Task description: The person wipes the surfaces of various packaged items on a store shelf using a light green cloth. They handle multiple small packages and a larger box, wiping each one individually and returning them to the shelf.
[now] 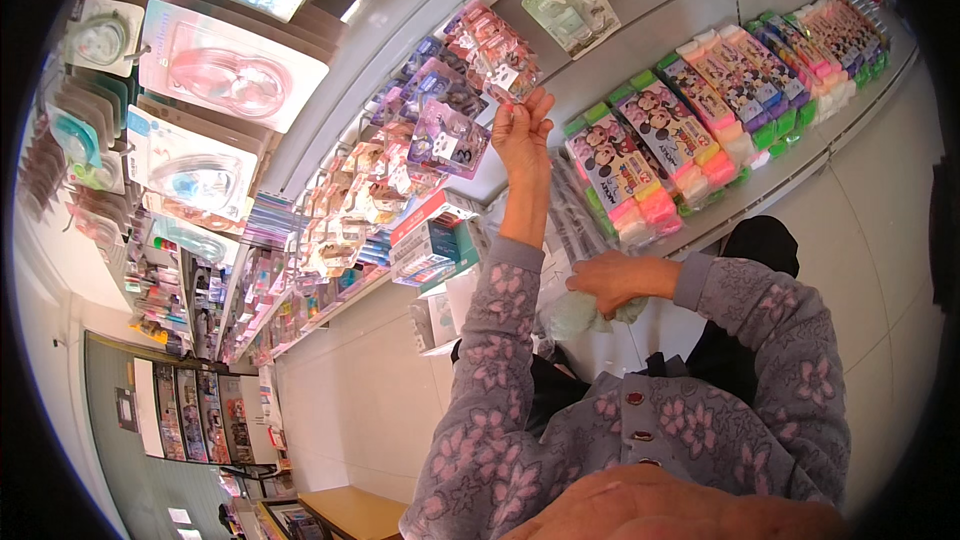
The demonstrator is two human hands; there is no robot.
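My left hand (523, 131) reaches up to the hanging goods, its thumb and fingertips pinched at the lower edge of a pink carded pack (501, 79). That pack hangs at the front of a row of similar ones. Just left of the hand hangs a purple carded pack (450, 141), with more purple packs behind it. Low in front of my body, my right hand (611, 277) grips a crumpled pale green cloth (596, 315). The fingers partly cover the cloth. Clear plastic-wrapped goods (574, 217) lie on the shelf beyond that hand.
Wrapped packs of coloured modelling clay (611, 165) line the low shelf (787, 165) on the right. A green carded pack (571, 9) hangs above. Boxes (424, 251) stand left of my left forearm. Large blister packs (232, 64) project at upper left. Tiled floor (360, 382) lies below.
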